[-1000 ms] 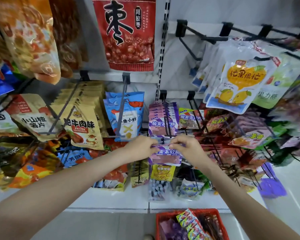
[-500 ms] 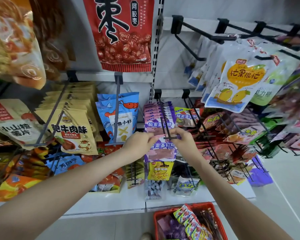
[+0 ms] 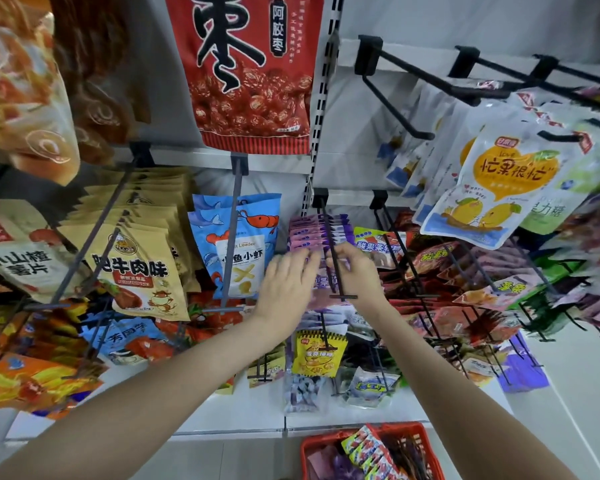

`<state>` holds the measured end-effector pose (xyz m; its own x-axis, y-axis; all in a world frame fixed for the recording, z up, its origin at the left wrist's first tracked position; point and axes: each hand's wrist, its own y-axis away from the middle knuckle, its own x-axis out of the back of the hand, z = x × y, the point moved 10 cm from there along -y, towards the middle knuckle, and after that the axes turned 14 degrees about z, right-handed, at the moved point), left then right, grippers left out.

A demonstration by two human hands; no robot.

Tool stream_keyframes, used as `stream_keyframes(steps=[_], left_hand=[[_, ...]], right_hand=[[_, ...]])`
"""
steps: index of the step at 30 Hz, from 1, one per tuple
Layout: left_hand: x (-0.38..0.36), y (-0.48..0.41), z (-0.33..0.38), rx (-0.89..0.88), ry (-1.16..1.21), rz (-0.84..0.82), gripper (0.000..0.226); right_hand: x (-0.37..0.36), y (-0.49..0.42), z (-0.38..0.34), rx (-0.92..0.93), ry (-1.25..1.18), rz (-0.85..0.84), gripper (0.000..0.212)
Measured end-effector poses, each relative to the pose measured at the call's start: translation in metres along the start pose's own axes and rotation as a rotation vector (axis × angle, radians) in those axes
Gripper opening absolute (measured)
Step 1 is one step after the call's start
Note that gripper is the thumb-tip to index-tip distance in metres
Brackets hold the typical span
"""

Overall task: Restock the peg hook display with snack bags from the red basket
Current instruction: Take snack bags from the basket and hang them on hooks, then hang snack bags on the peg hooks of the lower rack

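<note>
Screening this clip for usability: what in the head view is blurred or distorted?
Head view: the left hand is motion-blurred, the purple bag at the peg hook is smeared; the right hand is sharper; frame edges bow from the wide-angle lens.

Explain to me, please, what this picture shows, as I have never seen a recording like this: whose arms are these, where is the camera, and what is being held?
There is no machine here: a person wears a wide-angle camera on the head, so the one picture looks forward and down along their own bare arms. In front is a shop wall of black hooks hung with snack bags. The right hand pinches the top of a purple bag at one peg hook, on which a stack of purple bags hangs behind it. The left hand is blurred; its fingers look fairly straight against that bag. At the bottom edge stands the red basket with more packets to hang.
</note>
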<state>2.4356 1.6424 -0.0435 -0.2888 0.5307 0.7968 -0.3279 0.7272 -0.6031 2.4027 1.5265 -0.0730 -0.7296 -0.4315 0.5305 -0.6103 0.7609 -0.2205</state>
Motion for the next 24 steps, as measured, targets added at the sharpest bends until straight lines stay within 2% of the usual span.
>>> stream_keyframes(steps=[2,4,7,9,12,16,19,21,24], left_hand=[[-0.007,0.006,0.014,-0.145,-0.095,0.035,0.075],[-0.024,0.01,0.022,-0.233,-0.141,0.011,0.064],[-0.048,0.008,0.007,-0.157,-0.295,-0.14,0.073],[-0.066,0.014,0.003,-0.129,-0.348,-0.265,0.082],[-0.06,0.02,0.009,-0.061,-0.36,-0.234,0.084],[-0.055,0.053,0.046,0.07,-0.135,-0.234,0.083],[-0.068,0.094,0.096,0.04,0.006,-0.252,0.077],[-0.085,0.129,0.14,-0.018,0.096,-0.308,0.069],[-0.127,0.194,0.206,-0.013,0.234,-0.42,0.057]], right_hand=[[-0.004,-0.013,0.003,0.035,0.103,0.033,0.011],[-0.001,-0.021,0.005,0.092,0.208,0.1,0.015],[0.013,-0.021,0.004,0.16,0.338,0.213,0.023],[0.018,-0.009,0.004,0.265,0.434,0.215,0.039],[0.023,0.029,0.026,0.375,0.485,0.124,0.062],[0.041,0.095,0.093,0.365,0.461,-0.046,0.059],[0.057,0.146,0.167,0.276,0.494,-0.22,0.052],[0.069,0.182,0.225,0.192,0.523,-0.32,0.05],[0.086,0.239,0.314,0.065,0.563,-0.453,0.049]])
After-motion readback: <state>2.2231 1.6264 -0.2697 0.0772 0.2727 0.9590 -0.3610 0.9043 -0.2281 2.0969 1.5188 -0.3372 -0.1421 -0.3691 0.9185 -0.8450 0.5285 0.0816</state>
